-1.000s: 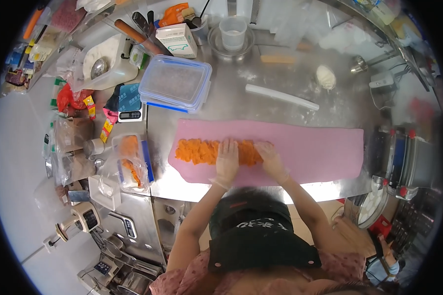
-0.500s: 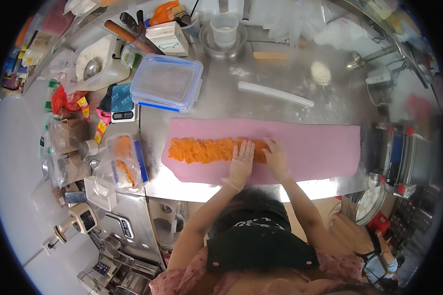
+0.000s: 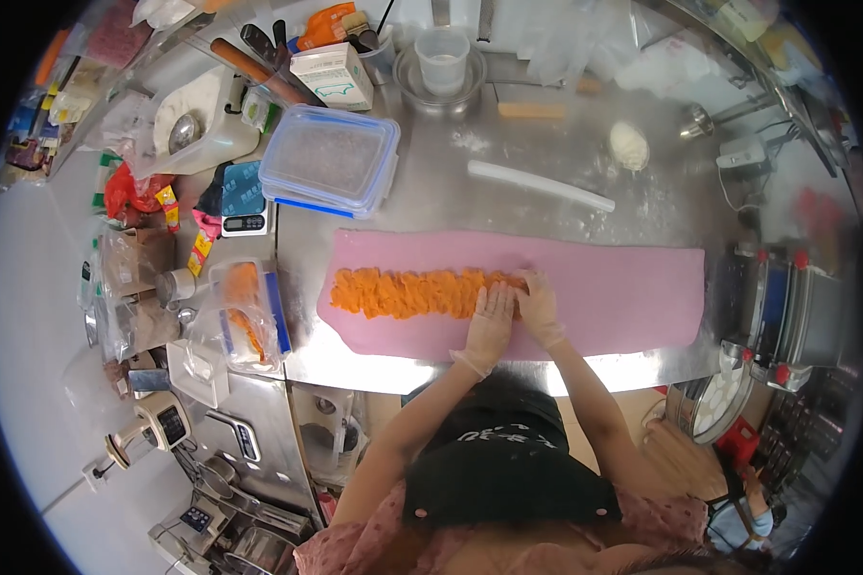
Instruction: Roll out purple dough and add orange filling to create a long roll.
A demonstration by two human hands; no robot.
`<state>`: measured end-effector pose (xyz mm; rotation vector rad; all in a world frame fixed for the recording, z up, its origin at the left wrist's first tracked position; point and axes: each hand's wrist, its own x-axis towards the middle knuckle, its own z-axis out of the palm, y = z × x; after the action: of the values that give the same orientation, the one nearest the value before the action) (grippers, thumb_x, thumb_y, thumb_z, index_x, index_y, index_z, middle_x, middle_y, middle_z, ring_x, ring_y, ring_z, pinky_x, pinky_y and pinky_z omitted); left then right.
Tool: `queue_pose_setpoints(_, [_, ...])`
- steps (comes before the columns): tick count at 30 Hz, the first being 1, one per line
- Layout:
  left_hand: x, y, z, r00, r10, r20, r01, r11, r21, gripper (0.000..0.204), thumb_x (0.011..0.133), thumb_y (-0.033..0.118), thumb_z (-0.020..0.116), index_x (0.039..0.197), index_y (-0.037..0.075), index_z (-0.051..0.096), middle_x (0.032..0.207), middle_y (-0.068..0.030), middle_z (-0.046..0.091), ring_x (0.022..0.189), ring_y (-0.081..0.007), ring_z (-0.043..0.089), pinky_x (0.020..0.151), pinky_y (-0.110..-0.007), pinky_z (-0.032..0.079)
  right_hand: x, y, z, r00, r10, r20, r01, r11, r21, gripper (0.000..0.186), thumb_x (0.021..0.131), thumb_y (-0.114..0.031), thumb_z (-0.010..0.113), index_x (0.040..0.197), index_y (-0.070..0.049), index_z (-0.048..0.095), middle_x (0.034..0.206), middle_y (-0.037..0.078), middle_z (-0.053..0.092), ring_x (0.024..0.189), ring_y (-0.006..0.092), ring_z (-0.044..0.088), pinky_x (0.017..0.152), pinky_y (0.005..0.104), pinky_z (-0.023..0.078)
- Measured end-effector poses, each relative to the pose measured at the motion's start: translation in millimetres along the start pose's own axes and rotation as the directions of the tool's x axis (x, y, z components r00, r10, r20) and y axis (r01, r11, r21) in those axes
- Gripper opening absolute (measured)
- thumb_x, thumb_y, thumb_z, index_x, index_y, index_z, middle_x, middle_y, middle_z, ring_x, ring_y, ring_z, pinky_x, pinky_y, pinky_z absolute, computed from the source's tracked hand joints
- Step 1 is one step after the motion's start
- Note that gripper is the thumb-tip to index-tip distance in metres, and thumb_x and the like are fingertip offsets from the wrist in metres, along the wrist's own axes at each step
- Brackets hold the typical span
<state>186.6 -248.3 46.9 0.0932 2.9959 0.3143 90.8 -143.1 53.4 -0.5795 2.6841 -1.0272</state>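
One bench carries a long pink sheet, and toward the sheet's left lies an orange strip, mostly left of both hands. The left hand lies flat over the strip's right part, grip unclosed; the right hand bends at its right end, grip impossible to tell.

Commercial-looking kitchen, steel worktop, dough sheet, digital scale, flour tub

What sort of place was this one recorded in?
Probably a bakery or pastry kitchen: a steel worktop bears a pink, dough-like sheet spread with orange mash, and a digital scale stands farther left.
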Motion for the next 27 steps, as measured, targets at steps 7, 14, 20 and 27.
queue_pose_setpoints(7, [-8,19,11,0.997,0.019,-0.074,-0.016,0.999,0.043,0.06,0.091,0.02,0.044,0.143,-0.008,0.039,0.149,-0.0241,0.039,0.145,-0.0367,0.029,0.119,-0.054,0.018,-13,-2,-15,0.999,-0.006,0.036,0.006,1.0,-0.016,0.035,0.084,-0.006,0.058,0.118,-0.008,0.064,0.109,0.014,0.062,0.103,0.0352,0.057,0.087,0.0442,0.049])
queue_pose_setpoints(14, [-5,24,3,0.999,0.049,-0.002,-0.049,0.989,-0.141,0.062,0.09,0.019,0.044,0.144,-0.009,0.036,0.153,-0.0273,0.032,0.146,-0.0415,0.023,0.12,-0.052,0.016,-47,0,-23,0.955,-0.295,-0.021,0.287,0.943,-0.169,0.042,0.086,-0.002,0.054,0.128,0.0,0.058,0.132,0.022,0.056,0.12,0.0425,0.053,0.101,0.0483,0.044])
queue_pose_setpoints(20, [-12,40,15,0.994,0.11,-0.026,-0.113,0.983,-0.144,0.062,0.088,0.017,0.048,0.143,-0.01,0.038,0.153,-0.0284,0.031,0.146,-0.042,0.023,0.12,-0.052,0.016,-58,18,-22,0.916,-0.392,0.09,0.401,0.873,-0.279,0.046,0.087,-0.002,0.051,0.133,0.005,0.05,0.139,0.023,0.052,0.129,0.0466,0.047,0.11,0.0516,0.036])
queue_pose_setpoints(27, [-41,26,-8,0.973,0.22,0.074,-0.201,0.958,-0.205,0.058,0.091,0.017,0.044,0.144,-0.007,0.039,0.154,-0.0234,0.034,0.147,-0.0369,0.025,0.121,-0.047,0.016,-54,26,-28,0.941,-0.327,0.088,0.339,0.894,-0.294,0.055,0.082,0.001,0.054,0.136,0.005,0.048,0.141,0.022,0.051,0.134,0.0398,0.044,0.114,0.0521,0.032])
